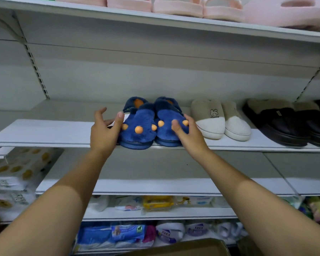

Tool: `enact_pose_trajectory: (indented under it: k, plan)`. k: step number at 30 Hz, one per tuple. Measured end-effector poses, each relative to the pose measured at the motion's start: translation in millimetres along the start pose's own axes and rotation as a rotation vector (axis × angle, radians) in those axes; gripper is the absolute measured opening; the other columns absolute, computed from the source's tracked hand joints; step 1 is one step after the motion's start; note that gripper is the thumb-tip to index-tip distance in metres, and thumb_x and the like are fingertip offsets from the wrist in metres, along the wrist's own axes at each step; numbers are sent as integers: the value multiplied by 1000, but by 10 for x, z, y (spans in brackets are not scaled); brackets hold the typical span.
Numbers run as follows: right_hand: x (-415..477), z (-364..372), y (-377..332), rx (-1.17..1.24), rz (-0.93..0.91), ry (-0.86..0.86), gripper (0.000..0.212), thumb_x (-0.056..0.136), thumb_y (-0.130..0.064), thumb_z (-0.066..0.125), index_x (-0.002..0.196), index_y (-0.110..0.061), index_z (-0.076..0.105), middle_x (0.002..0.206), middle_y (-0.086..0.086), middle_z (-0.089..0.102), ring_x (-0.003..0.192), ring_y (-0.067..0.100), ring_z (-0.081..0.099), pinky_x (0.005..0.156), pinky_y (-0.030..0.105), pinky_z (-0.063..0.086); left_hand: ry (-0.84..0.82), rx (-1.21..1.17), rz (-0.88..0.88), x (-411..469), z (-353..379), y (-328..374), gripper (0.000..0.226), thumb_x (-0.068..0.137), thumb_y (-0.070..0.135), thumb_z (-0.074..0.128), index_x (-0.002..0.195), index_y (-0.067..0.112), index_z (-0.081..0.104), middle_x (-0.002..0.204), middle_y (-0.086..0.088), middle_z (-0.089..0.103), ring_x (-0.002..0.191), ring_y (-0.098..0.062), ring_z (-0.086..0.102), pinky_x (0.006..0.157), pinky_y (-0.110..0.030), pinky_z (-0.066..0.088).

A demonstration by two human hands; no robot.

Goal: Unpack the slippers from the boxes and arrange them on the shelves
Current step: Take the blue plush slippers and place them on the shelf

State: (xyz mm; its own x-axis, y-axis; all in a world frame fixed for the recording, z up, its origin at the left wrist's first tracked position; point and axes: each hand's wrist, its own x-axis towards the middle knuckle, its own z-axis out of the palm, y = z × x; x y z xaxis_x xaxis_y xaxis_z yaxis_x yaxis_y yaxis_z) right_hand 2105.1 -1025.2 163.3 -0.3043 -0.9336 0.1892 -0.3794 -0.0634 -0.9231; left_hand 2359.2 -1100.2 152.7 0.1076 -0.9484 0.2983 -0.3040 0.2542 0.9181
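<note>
White metal shop shelving fills the view.

Left hand (pixel 103 130): fingers (pixel 100 112) spread apart and only loosely bent. The thumb (pixel 120 116) rests on the upper of the left blue slipper (pixel 137 130), with the palm at its outer side. A white tag (pixel 116 121) shows just beside that thumb.

Right hand (pixel 188 133): thumb pressed on top of the right blue slipper (pixel 166 115), fingers curled round its outer side, gripping the toe.

Both slippers (fluffy, with orange knobs across the toes) stand side by side and touching. Their toes are at the front edge of the middle shelf (pixel 44 132), roughly midway along it.

Along the same front edge, a beige pair (pixel 220 119) sits just beside the right hand, and a black pair (pixel 284 122) lies toward the right end. Pink slippers (pixel 174 6) line the top shelf (pixel 100 12). Packaged goods (pixel 129 235) fill the lower shelves. Part of a brown box (pixel 183 246) shows at the bottom of the view.
</note>
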Motion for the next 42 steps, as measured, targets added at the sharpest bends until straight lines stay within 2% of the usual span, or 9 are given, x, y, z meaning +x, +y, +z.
enact_pose_trajectory:
  k: [3, 7, 10, 13, 21, 25, 29, 37, 42]
  plan:
    - [-38, -32, 60, -75, -3, -81, 101, 70, -61, 85, 150, -32, 31, 144, -13, 45, 133, 5, 44, 106, 27, 39, -286, -3, 42, -24, -150, -55, 123, 61, 69, 74, 158, 37, 7, 144, -2, 53, 126, -10, 53, 105, -33, 45]
    - [-32, -16, 55, -61, -13, -13, 92, 67, -49, 92, 140, -35, 39, 136, -13, 50, 124, 7, 51, 99, 23, 44, -453, 60, 71, -16, -189, -40, 144, 50, 61, 92, 156, 47, -5, 161, -9, 29, 137, -8, 40, 112, -34, 41]
    - [-25, -3, 64, 20, 8, 51, 77, 68, -42, 93, 128, -37, 45, 124, -18, 56, 114, 3, 57, 89, 16, 47, -370, 56, 88, -35, -134, -30, 129, 62, 51, 90, 158, 34, 6, 140, 5, 48, 126, -9, 52, 106, -28, 44]
    - [-13, -15, 69, 28, 32, 79, 79, 68, -47, 91, 132, -33, 49, 127, -15, 56, 117, 6, 58, 98, 29, 50, -318, 86, 103, -31, -115, -21, 112, 74, 44, 86, 157, 26, 14, 127, 12, 56, 117, -7, 57, 95, -18, 39]
    - [22, -56, 117, 42, 16, 105, 66, 74, -39, 90, 128, -27, 55, 124, -11, 62, 114, 8, 60, 98, 34, 54, -329, 119, 53, 29, -121, -54, 105, 76, 47, 85, 156, 19, 23, 131, 11, 52, 120, -8, 51, 100, -25, 40]
    - [68, -71, 139, 19, 17, 81, 65, 76, -38, 89, 130, -25, 55, 124, -9, 64, 114, 10, 62, 100, 37, 54, -316, 163, 67, 86, -105, -84, 84, 76, 47, 85, 142, 20, 42, 127, 10, 55, 118, -9, 53, 92, -20, 40]
    - [121, -148, 64, -79, 50, -8, 62, 78, -42, 86, 127, -25, 53, 125, -5, 64, 116, 16, 61, 104, 42, 51, -326, 183, 67, 106, -117, -75, 77, 75, 50, 85, 136, 23, 48, 126, 10, 57, 117, -10, 53, 97, -28, 42]
    - [-366, -401, -164, -365, 49, -144, 81, 79, -40, 86, 145, -22, 43, 134, -12, 53, 126, 7, 49, 96, 21, 39, -326, 314, 225, -163, -302, 229, 71, 80, 43, 83, 138, 16, 52, 147, -3, 44, 140, -14, 37, 101, -19, 28]
    - [-738, -682, -295, -618, 54, -199, 109, 77, -58, 81, 160, -17, 23, 164, 1, 32, 147, 20, 35, 116, 30, 31, -282, 402, 410, -489, -500, 358, 76, 79, 58, 79, 142, 28, 50, 153, -2, 46, 140, -25, 41, 112, -41, 37]
